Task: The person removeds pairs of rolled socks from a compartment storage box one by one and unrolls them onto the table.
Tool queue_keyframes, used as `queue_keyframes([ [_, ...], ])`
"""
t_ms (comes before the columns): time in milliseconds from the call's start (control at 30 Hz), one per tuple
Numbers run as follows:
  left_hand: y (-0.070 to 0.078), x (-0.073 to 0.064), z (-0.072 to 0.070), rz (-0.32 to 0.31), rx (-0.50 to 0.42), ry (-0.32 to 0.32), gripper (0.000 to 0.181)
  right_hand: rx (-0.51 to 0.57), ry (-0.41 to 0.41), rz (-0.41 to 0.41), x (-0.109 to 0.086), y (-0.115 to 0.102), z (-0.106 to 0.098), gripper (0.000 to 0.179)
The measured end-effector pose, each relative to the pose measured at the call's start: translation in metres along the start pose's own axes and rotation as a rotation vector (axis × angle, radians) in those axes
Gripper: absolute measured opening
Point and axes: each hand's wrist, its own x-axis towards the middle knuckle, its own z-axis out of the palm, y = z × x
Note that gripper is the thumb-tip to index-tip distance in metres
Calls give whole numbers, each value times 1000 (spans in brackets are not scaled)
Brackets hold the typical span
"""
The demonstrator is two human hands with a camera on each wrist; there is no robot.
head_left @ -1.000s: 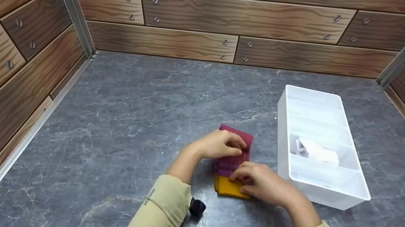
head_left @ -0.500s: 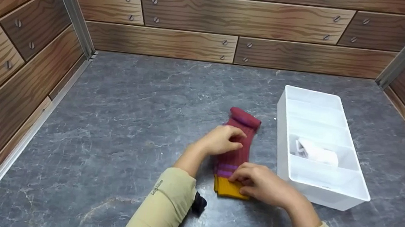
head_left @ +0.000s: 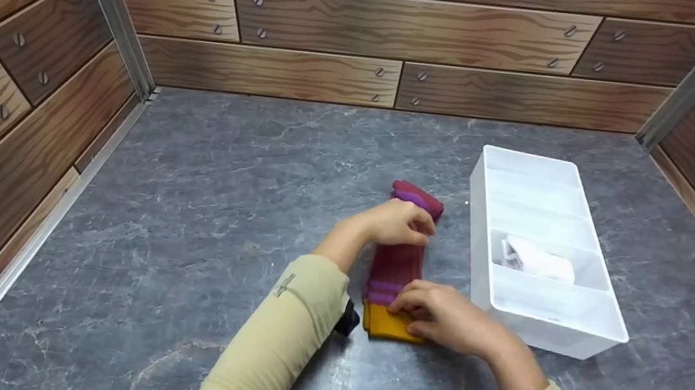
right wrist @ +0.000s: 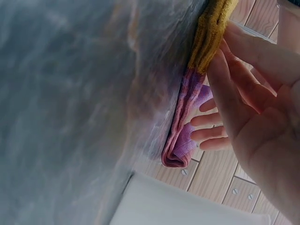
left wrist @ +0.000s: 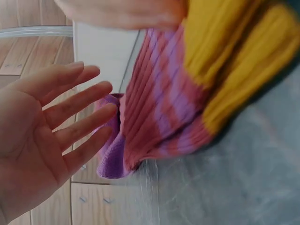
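Note:
A maroon pair of socks (head_left: pixel 396 263), one lying over the other, stretches front to back on the table, with purple stripes and a yellow cuff (head_left: pixel 388 325) at the near end. Its far end (head_left: pixel 412 192) is folded back and shows a purple patch. Over that part hovers my left hand (head_left: pixel 397 222), hiding some of the socks; in the left wrist view its fingers (left wrist: pixel 84 108) are spread and hold nothing. My right hand (head_left: pixel 448 315) presses thumb and fingertips on the yellow cuff, and the right wrist view shows those fingers (right wrist: pixel 222 79) nearly straight against it.
A white divided box (head_left: pixel 482 261) stands right of the socks, close to my right hand. A rolled white bundle of cloth (head_left: pixel 538 259) lies in one of its compartments. Wood-patterned walls (head_left: pixel 308 74) enclose the grey marbled table (head_left: pixel 223 208) at the back and sides.
The socks' far end, folded under my left hand earlier, has flopped away and lies farther out. My left hand has moved forward after it. My right hand stays on the cuff.

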Motion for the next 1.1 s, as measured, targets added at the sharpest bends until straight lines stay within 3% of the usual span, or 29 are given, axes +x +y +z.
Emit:
queue_keyframes([
  [367,-13,17,-4,-43,134,-4,27,-16,25,-18,-2,-1,2,26],
  [767,-15,29,-11,-62,146,8,38,-31,35,-45,-2,-1,2,27],
  [1100,-20,38,-10,-61,146,-27,44,-13,30,-24,-3,-3,2,29],
])
